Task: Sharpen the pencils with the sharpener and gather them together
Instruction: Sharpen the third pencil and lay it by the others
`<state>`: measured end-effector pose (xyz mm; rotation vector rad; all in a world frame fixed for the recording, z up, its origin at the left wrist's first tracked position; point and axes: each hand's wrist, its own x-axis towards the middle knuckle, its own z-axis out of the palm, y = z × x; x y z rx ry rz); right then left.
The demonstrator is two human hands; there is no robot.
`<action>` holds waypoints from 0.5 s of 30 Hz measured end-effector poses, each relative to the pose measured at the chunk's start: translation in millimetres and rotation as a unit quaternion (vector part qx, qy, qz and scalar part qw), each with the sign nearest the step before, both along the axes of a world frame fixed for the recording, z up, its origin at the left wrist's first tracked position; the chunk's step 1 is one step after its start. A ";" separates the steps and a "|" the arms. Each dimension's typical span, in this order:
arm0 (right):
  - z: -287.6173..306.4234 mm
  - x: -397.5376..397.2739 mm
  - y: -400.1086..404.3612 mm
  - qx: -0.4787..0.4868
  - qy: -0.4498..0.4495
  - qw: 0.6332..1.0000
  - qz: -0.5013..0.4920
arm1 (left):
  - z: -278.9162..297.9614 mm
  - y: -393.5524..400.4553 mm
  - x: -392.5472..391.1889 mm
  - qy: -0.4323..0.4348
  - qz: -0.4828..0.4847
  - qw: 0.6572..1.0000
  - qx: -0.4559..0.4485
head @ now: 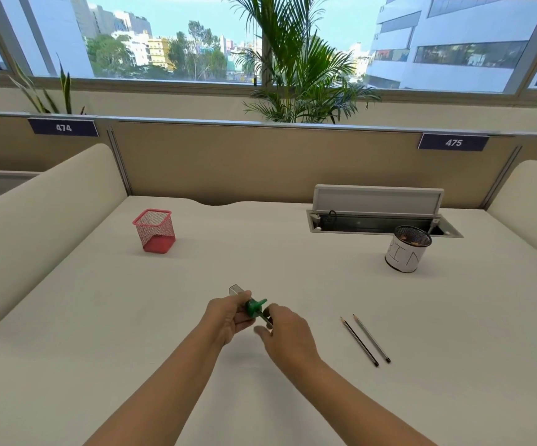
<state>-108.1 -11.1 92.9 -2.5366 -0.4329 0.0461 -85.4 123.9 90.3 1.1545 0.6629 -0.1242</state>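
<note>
Above the counter (pixel 260 252), near its front middle: the step in hand is happening — a pencil is being sharpened.
Left hand (pixel 227 318): it is closing around the sharpener (pixel 254 306), a green piece with a clear shavings case pointing away from the person.
Right hand (pixel 288 333): its fingers are pinching a pencil (pixel 266 320), of which only a short dark stretch is showing between the two hands; the tip seems to be sitting in the green end of the sharpener.
Doing it well: the left hand should be holding the sharpener steady while the right is turning the pencil, keeping it in line with the hole — a tilt would likely be snapping the lead. Light inward pressure looks wiser than force.
Other pencils (pixel 366 339): two are lying side by side on the counter to the right, nearly parallel, points facing away, well apart from the hands.
Red mesh cup (pixel 154 231): it is standing upright at the far left, probably the place for gathering.
White can (pixel 407 249): it is standing at the far right; its contents are too unclear to name.
</note>
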 end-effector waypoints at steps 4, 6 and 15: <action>-7.3 5.1 1.8 -0.013 -0.026 0.999 -0.020 | -3.2 -1.3 -1.3 0.006 0.010 1.000 -0.004; -9.1 5.3 2.8 0.039 0.001 0.998 -0.040 | -4.9 -2.2 -0.8 0.009 0.014 1.000 -0.009; 2.0 4.0 -2.9 0.304 0.250 0.908 -0.144 | -2.2 -3.7 3.9 0.007 0.017 0.999 -0.032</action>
